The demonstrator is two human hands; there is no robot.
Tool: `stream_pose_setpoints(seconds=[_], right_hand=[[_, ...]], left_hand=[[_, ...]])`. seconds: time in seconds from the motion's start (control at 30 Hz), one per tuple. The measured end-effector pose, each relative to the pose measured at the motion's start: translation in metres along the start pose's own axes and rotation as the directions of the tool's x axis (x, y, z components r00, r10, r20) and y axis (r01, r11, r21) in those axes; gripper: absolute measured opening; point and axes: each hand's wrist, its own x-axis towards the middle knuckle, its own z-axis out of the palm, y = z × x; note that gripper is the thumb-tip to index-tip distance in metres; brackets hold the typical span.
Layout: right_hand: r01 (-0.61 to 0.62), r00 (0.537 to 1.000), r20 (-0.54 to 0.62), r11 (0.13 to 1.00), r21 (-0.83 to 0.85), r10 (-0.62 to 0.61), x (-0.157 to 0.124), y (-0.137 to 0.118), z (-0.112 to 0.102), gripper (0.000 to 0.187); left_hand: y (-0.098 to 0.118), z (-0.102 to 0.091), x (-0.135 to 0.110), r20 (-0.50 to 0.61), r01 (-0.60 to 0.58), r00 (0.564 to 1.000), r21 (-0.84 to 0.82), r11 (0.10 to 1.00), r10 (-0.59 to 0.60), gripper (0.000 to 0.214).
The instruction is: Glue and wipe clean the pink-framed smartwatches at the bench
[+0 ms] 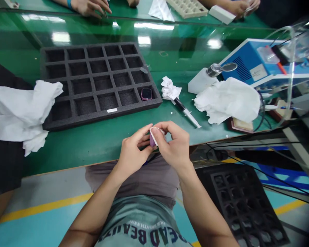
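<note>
In front of my body, at the table's near edge, my left hand [134, 151] has its fingers closed around a small purple watch case [152, 141], which is mostly hidden by the fingers. My right hand [173, 145] pinches a folded white wipe [155, 133] and presses it against the case with the thumb. Beyond my hands lies a black foam tray [86, 120] with square pockets. One front-right pocket holds a watch case [146, 94] with a dark face and a purple-pink rim.
Right of the tray lie a syringe [192, 118], crumpled tissue [170, 90], a dispenser bottle [202, 80], a white cloth [229, 99] and a blue machine [249, 63]. More white cloth [18, 109] is at left. Another foam tray [244, 202] sits low right. Other people's hands [89, 6] work across the table.
</note>
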Motion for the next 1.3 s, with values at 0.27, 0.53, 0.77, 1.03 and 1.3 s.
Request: stream_pose_setpoints(seconds=[0.27,0.53,0.77,1.03,1.3], right_hand=[[0.058,0.996,0.075,0.998,-0.001,-0.058,-0.028,-0.008,-0.016,0.007],[0.02,0.953,-0.285,0.964,-0.265,-0.098,0.098,0.045,-0.071,0.011],[-0.187,0.965,-0.258,0.797,-0.574,0.041,0.227,0.089,-0.135,0.01],[-0.272,0.96,-0.234,0.707,-0.653,0.153,0.229,0.086,-0.119,0.006],[0.001,0.993,-0.102,0.898,-0.439,-0.051,0.154,0.047,-0.102,0.011]], left_hand=[[0.002,-0.002,0.004,-0.033,-0.097,0.995,0.057,0.994,0.099,0.056],[0.007,-0.01,0.009,-0.024,-0.113,0.993,0.088,0.99,0.116,0.049],[0.005,-0.012,0.011,-0.035,-0.071,0.996,0.171,0.983,0.078,0.051],[0.005,-0.012,0.014,-0.069,-0.082,0.993,0.14,0.987,0.092,0.053],[0.002,-0.006,0.01,-0.089,-0.069,0.993,0.133,0.989,0.082,0.055]])
